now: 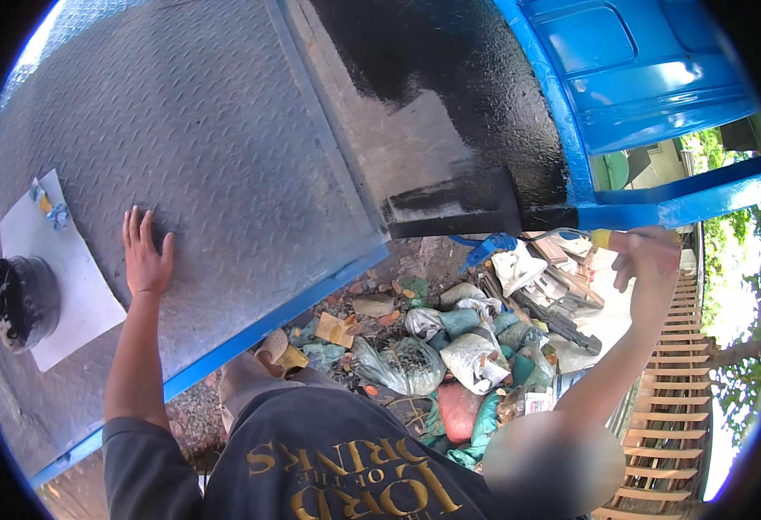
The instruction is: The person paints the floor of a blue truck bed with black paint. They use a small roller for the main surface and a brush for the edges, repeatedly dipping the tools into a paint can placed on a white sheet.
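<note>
My left hand [147, 253] lies flat on the grey diamond-plate metal bed [224, 156], fingers spread and holding nothing. Out to the right, my right hand [649, 253] is wrapped round the yellow and reddish handle of a paint roller [604, 239]. Its thin wire frame runs left to the black roller cover [506, 199], which rests on the lower edge of a flat metal panel [432, 130]. Wet, glossy black paint [519, 104] coats much of that panel, while a patch in its middle stays bare grey.
A black-smeared paint can [25, 303] stands on a white sheet [77, 295] at far left, near a crumpled blue-and-yellow scrap [51, 208]. Blue painted bodywork [640, 69] borders the panel at right. Below lie filled bags [476, 355], rubble and wood scraps. A slatted wooden structure [671, 390] stands at right.
</note>
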